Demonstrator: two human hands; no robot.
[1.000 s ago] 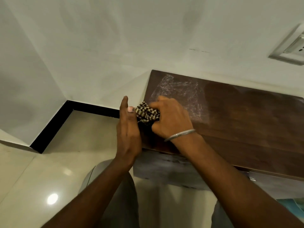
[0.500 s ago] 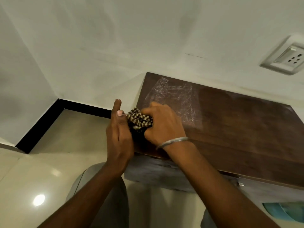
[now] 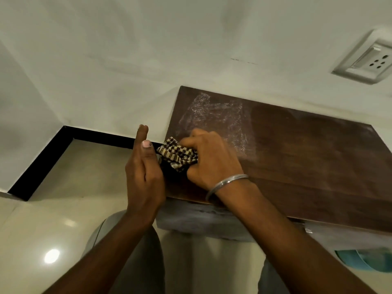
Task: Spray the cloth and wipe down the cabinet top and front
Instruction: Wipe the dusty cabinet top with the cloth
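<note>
Head view: the dark wood cabinet top stands with its back edge against the white wall, and its left end lies just under the hands. The checked cloth sits bunched on the top at the left edge, near the front-left corner. The right hand, a metal bangle on its wrist, has its fingers curled round the cloth and presses it to the wood. The left hand is held flat and upright with fingers straight, holding nothing, along the cabinet's left edge, its thumb beside the cloth. Behind the cloth, toward the back-left corner, is a pale streaky patch. To the right the top runs bare to its far end. Below the front edge shows the grey cabinet front. Left of the cabinet are open glossy floor and black skirting. A wall socket sits above the right end.

Compared with half a second ago, cloth and hands hold much the same spot at the left edge.
</note>
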